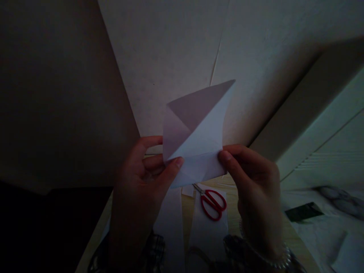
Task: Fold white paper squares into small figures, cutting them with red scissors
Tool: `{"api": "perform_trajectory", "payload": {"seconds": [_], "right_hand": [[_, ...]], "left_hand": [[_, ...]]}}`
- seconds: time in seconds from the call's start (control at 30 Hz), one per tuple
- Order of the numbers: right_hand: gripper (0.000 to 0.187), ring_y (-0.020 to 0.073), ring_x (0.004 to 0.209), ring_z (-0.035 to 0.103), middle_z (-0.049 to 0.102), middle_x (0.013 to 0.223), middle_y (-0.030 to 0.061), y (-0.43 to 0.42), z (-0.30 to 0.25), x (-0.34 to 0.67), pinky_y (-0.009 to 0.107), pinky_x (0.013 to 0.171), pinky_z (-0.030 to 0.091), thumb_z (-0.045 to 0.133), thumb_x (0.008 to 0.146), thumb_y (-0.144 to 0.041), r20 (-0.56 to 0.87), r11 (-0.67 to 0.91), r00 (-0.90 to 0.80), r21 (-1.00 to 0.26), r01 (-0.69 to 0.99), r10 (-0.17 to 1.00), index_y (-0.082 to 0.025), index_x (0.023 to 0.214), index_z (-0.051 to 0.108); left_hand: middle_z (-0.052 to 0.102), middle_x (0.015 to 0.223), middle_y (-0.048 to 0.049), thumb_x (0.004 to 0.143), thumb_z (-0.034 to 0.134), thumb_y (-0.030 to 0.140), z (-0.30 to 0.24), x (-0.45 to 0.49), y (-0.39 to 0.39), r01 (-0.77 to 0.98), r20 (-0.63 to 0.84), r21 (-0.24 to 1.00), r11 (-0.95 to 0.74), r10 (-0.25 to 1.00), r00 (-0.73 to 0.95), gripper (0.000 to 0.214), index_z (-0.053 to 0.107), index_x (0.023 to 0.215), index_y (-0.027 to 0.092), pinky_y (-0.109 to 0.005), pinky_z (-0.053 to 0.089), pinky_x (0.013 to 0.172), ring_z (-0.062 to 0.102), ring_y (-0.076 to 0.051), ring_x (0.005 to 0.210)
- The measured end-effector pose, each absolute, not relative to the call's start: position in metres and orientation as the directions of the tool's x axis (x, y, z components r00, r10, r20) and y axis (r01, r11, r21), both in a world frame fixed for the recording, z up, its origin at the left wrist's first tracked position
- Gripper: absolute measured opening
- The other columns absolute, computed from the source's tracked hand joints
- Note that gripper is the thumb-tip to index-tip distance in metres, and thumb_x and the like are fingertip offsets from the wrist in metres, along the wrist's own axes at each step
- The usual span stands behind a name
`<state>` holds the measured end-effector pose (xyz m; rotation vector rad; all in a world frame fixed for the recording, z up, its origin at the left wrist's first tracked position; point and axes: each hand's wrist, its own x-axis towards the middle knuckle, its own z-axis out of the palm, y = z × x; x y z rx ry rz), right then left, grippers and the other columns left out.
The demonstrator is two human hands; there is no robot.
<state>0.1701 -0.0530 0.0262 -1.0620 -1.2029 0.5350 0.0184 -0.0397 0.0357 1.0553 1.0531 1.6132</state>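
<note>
A white sheet of folded paper (207, 129) is held up in front of me, above the table. Its folds cross it diagonally, and a pointed corner rises at the upper right. My left hand (150, 174) grips the lower left edge, thumb on the near face and fingers behind. At the lower right edge, my right hand (253, 174) pinches the paper between thumb and forefinger. Below the paper lie scissors (213, 204) with red handles, their blades partly hidden by it.
White paper strips (170, 223) lie on the wooden table (186, 212) beneath my hands. A pale wall (170, 49) stands behind. On a white surface at the right are a dark green packet (304, 212) and a greyish object (341, 201) I cannot make out.
</note>
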Motion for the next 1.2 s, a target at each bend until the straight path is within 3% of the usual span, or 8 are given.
{"api": "perform_trajectory", "payload": {"seconds": [0.3,0.43,0.53,0.67,0.9,1.2], "right_hand": [[0.024,0.0153,0.070,0.067,0.074,0.071,-0.0032,-0.052,0.029,0.175,0.026,0.062,0.047,0.063,0.094,-0.027,0.470,0.405,0.264,-0.875,0.266,0.842,-0.028,0.074,0.077],[0.014,0.0174,0.075,0.071,0.077,0.075,-0.0022,-0.049,0.027,0.179,0.026,0.064,0.048,0.071,0.088,-0.031,0.400,0.373,0.137,-0.909,0.186,0.906,-0.026,0.076,0.077],[0.014,0.0145,0.069,0.069,0.075,0.069,-0.0040,-0.047,0.026,0.181,0.024,0.063,0.047,0.076,0.084,-0.030,0.362,0.352,0.060,-0.926,0.134,0.930,-0.025,0.071,0.074],[0.025,0.0102,0.060,0.063,0.069,0.059,-0.0056,-0.047,0.025,0.181,0.022,0.062,0.045,0.075,0.085,-0.031,0.336,0.322,0.085,-0.935,0.148,0.938,-0.022,0.062,0.068],[0.032,0.0103,0.054,0.054,0.058,0.052,-0.0059,-0.046,0.028,0.180,0.023,0.057,0.039,0.071,0.085,-0.029,0.361,0.311,0.169,-0.913,0.265,0.917,-0.021,0.056,0.060],[0.007,0.0126,0.062,0.067,0.074,0.064,-0.0047,-0.050,0.028,0.164,0.024,0.062,0.049,0.078,0.077,-0.026,0.281,0.280,0.097,-0.960,0.024,0.955,-0.024,0.071,0.076]], "left_hand": [[0.077,0.062,0.0039,0.065,0.084,0.017,0.039,0.020,-0.041,-0.212,0.136,0.958,-0.195,0.955,-0.264,0.030,0.068,0.090,0.022,-0.020,0.059,0.047,0.074,-0.019,0.052],[0.077,0.061,0.0047,0.065,0.083,0.019,0.039,0.021,-0.042,-0.200,0.114,0.963,-0.178,0.948,-0.296,0.034,0.066,0.094,0.023,-0.020,0.055,0.042,0.073,-0.020,0.051],[0.078,0.062,0.0049,0.065,0.083,0.017,0.039,0.021,-0.042,-0.189,0.138,0.961,-0.202,0.942,-0.304,0.032,0.067,0.092,0.024,-0.020,0.057,0.047,0.075,-0.019,0.055],[0.079,0.065,0.0047,0.067,0.083,0.019,0.039,0.020,-0.042,-0.178,0.155,0.959,-0.218,0.937,-0.314,0.032,0.067,0.094,0.024,-0.020,0.059,0.050,0.076,-0.019,0.058],[0.078,0.062,0.0054,0.067,0.084,0.018,0.040,0.023,-0.042,-0.233,0.144,0.947,-0.219,0.943,-0.301,0.031,0.067,0.092,0.024,-0.018,0.054,0.043,0.074,-0.019,0.051],[0.080,0.068,0.0032,0.069,0.084,0.020,0.042,0.032,-0.046,-0.280,0.178,0.909,-0.309,0.895,-0.409,0.024,0.069,0.087,0.023,-0.024,0.061,0.054,0.076,-0.020,0.059]]}}
